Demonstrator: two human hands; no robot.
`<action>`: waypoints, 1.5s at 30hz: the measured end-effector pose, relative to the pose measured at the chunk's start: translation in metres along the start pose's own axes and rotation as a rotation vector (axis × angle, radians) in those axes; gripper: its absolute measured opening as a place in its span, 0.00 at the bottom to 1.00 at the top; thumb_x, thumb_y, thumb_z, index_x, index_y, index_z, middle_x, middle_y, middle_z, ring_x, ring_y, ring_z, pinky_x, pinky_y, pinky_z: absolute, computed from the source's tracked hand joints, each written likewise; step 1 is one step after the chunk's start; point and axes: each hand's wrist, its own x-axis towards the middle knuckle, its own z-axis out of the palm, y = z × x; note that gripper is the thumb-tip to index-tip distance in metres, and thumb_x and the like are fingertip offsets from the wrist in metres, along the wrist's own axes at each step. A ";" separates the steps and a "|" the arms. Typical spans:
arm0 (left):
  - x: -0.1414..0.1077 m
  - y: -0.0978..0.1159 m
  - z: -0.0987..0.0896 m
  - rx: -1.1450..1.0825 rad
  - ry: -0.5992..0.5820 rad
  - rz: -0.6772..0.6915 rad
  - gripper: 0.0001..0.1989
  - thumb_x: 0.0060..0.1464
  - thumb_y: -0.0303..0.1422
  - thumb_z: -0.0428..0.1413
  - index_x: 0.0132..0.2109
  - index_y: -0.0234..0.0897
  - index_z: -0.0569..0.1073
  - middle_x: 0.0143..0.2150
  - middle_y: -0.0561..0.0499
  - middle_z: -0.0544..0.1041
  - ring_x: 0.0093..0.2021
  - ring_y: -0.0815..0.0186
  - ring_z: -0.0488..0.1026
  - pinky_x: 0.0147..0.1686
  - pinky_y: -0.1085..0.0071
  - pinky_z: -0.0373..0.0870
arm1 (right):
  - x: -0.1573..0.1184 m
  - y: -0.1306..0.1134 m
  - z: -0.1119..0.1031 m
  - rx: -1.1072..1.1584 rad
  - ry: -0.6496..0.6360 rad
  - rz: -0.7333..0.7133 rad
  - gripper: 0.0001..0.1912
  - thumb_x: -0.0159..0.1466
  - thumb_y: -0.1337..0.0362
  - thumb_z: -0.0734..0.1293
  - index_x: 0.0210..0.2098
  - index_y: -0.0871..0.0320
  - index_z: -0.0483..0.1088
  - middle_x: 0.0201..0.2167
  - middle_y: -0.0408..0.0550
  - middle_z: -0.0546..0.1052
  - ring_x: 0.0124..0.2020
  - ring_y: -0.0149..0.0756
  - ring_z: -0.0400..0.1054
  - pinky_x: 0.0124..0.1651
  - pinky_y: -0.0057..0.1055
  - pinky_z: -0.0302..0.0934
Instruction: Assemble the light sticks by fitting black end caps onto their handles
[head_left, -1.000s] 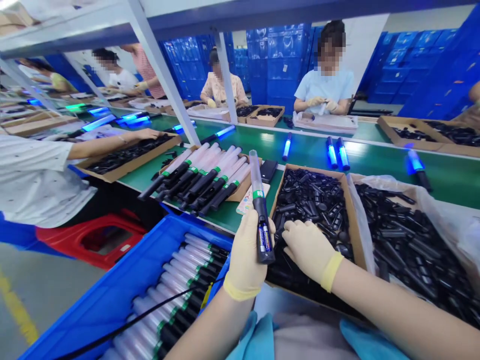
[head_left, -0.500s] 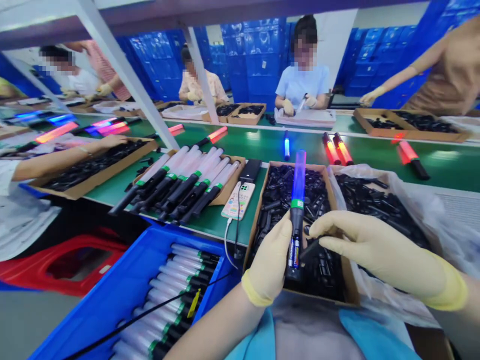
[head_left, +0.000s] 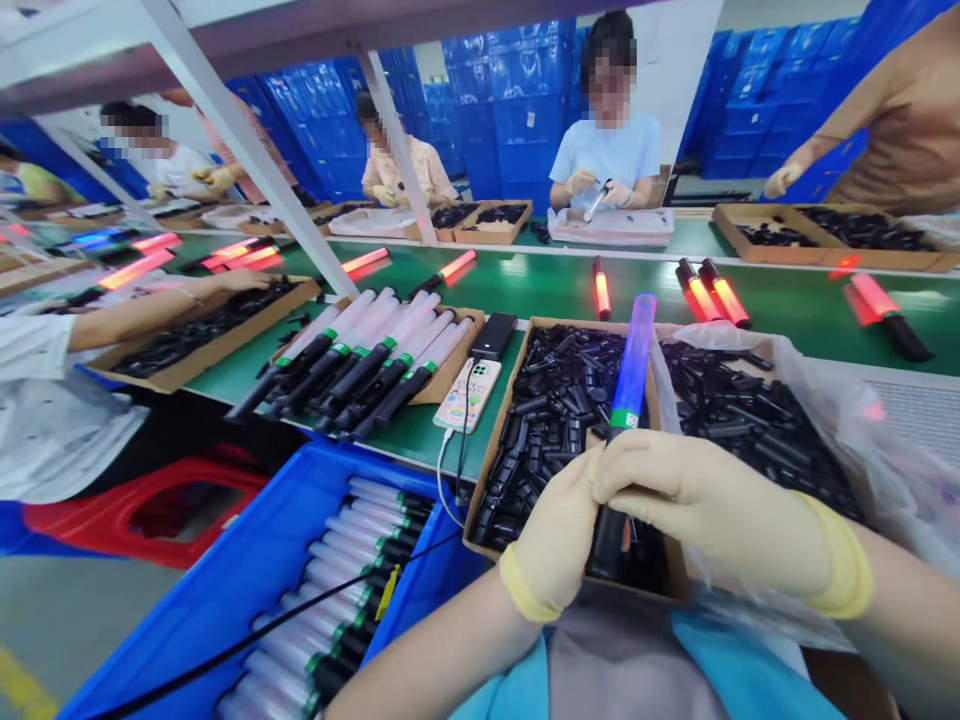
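A light stick (head_left: 634, 360) glows blue-violet above a green band and a black handle. My left hand (head_left: 561, 530), in a cream glove, is closed round the handle from the left. My right hand (head_left: 690, 485), gloved alike, lies over the handle's upper part with its fingers bent against it, touching my left fingertips. The black battery cover is mostly hidden under the right fingers. A small orange patch shows in the handle's lower part. Beneath the hands stands a cardboard tray (head_left: 491, 440) of small black plastic parts (head_left: 555, 390).
A plastic-lined tray (head_left: 799, 385) of black parts stands at right. Unlit light sticks fill a cardboard tray (head_left: 375, 350) and a blue bin (head_left: 202, 590). A phone (head_left: 469, 392) lies on cables. Lit sticks (head_left: 724, 293) lie on the green belt (head_left: 525, 275). Co-workers sit opposite; another person's arm (head_left: 142, 312) reaches in from the left.
My right hand has moved left with the battery cover onto the handle, covering the batteries that showed before. The stick has shifted right in view. Sticks on the belt have moved right; one turned blue to red.
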 end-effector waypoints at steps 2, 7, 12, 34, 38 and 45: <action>0.002 0.001 0.006 0.018 0.028 0.079 0.17 0.64 0.40 0.49 0.44 0.35 0.79 0.35 0.48 0.78 0.36 0.64 0.73 0.43 0.68 0.70 | -0.006 0.002 0.003 -0.015 0.057 0.009 0.08 0.67 0.71 0.62 0.37 0.56 0.73 0.40 0.45 0.75 0.42 0.31 0.69 0.47 0.26 0.63; 0.009 0.003 0.022 0.091 0.054 0.119 0.19 0.65 0.40 0.48 0.52 0.37 0.77 0.52 0.46 0.77 0.52 0.59 0.71 0.55 0.65 0.66 | -0.025 0.005 -0.009 0.039 0.082 0.115 0.06 0.67 0.70 0.63 0.38 0.55 0.72 0.38 0.42 0.75 0.40 0.27 0.69 0.47 0.23 0.62; 0.019 -0.007 0.029 0.074 0.067 0.128 0.19 0.65 0.42 0.48 0.52 0.38 0.77 0.53 0.48 0.76 0.57 0.60 0.69 0.61 0.65 0.59 | -0.028 0.005 -0.016 0.013 0.067 0.119 0.08 0.67 0.71 0.62 0.36 0.56 0.73 0.36 0.43 0.75 0.39 0.29 0.69 0.46 0.26 0.64; 0.041 0.005 0.029 -0.032 0.090 0.073 0.20 0.62 0.49 0.50 0.51 0.40 0.70 0.44 0.47 0.74 0.30 0.70 0.70 0.21 0.77 0.62 | -0.010 0.025 0.033 0.780 0.211 0.569 0.12 0.61 0.58 0.67 0.36 0.60 0.64 0.28 0.43 0.73 0.30 0.32 0.70 0.34 0.29 0.65; 0.035 0.024 0.005 0.184 0.094 0.146 0.26 0.62 0.48 0.49 0.65 0.47 0.63 0.65 0.46 0.65 0.58 0.60 0.67 0.50 0.67 0.70 | 0.001 0.062 0.000 0.743 0.283 0.570 0.20 0.63 0.48 0.64 0.40 0.61 0.65 0.34 0.50 0.77 0.32 0.34 0.73 0.37 0.32 0.68; 0.001 0.031 -0.087 0.758 0.476 0.278 0.17 0.64 0.41 0.48 0.53 0.40 0.75 0.57 0.46 0.73 0.60 0.59 0.66 0.64 0.59 0.56 | 0.017 0.198 -0.129 -0.059 0.490 0.827 0.20 0.61 0.50 0.62 0.19 0.57 0.68 0.18 0.58 0.71 0.29 0.54 0.73 0.37 0.50 0.62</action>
